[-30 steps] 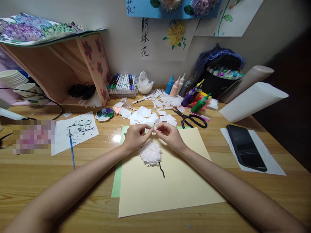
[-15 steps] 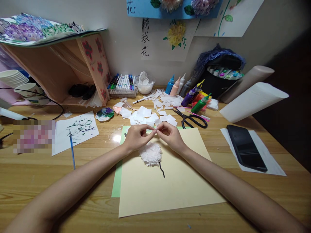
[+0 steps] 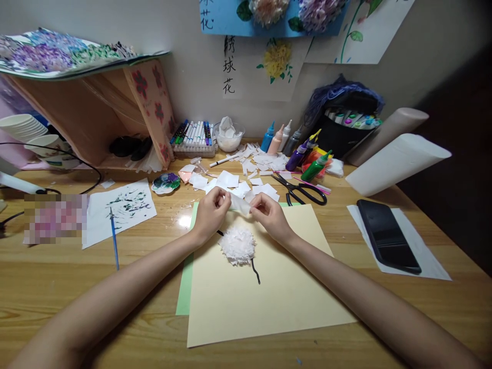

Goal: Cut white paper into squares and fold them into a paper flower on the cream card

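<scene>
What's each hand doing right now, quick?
Left hand: closed, pinching one end of a white tissue piece.
Right hand: closed, pinching the other end of the same piece.

Frame centre: a tissue flower [image 3: 238,245] lay on a paper sheet [image 3: 269,297], which lay on the tabletop [image 3: 57,287].
Just above it: both hands met over the sheet's top edge, left hand [image 3: 209,212] left of right hand [image 3: 271,218], a tissue square [image 3: 240,204] between them.
Behind the hands: loose tissue squares [image 3: 230,182]; scissors [image 3: 303,190] to their right.
Left of frame: a brush [image 3: 114,238] lay on a daubed sheet [image 3: 123,207].
Right of frame: a phone [image 3: 386,236] lay on a sheet.
Upper centre: a marker tray [image 3: 194,138] stood against the wall, paint bottles [image 3: 292,148] to its right.
</scene>
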{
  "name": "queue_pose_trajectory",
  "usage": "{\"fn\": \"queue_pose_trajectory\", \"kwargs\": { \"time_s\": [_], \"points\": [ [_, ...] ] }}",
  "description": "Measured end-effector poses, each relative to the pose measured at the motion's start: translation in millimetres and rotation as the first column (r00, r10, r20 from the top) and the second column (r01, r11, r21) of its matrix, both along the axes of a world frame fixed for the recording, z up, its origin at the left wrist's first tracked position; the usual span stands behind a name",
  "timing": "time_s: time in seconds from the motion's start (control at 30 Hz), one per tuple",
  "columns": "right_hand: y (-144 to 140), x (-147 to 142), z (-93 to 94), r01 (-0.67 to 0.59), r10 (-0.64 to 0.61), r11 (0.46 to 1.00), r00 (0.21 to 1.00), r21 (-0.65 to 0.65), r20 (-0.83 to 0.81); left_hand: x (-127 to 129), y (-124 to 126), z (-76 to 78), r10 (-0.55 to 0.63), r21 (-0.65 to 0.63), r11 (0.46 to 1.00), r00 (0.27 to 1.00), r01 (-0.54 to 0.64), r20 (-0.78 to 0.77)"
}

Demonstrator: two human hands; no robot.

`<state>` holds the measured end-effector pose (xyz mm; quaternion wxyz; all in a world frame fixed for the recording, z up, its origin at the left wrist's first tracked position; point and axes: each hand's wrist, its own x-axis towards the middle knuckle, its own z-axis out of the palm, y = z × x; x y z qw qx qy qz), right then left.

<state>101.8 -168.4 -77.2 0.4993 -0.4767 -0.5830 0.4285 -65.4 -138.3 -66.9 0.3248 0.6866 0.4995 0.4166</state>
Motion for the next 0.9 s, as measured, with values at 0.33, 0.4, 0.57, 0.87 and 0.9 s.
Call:
{"fn": "queue_pose_trajectory", "kwargs": {
  "time_s": [0.33,0.4,0.57,0.87,0.9],
  "points": [
    [2,6,0.8,0.237,-0.277,0.957,0.92,0.17,0.276,0,-4,2.0,0.105,0.136,0.989,0.927,-0.059,-0.36],
    [4,8,0.5,0.214,-0.3,0.946,0.86,0.241,0.413,1,-5,2.2,0.116,0.226,0.974,0.911,-0.025,-0.396],
    [10,11,-1.4,0.151,-0.302,0.941,0.778,0.304,0.55,1,-3,1.1,0.047,0.254,0.964,0.899,0.072,-0.435],
    [15,12,-4.5,0.115,-0.232,0.961,0.833,0.253,0.503,0,-2,-1.2,0.0,0.272,0.954,0.907,0.127,-0.422],
    [15,12,-3.9,0.109,-0.233,0.958,0.834,0.265,0.5,0,-2,-1.4,-0.001,0.28,0.952,0.913,0.126,-0.409]
  ]
}}
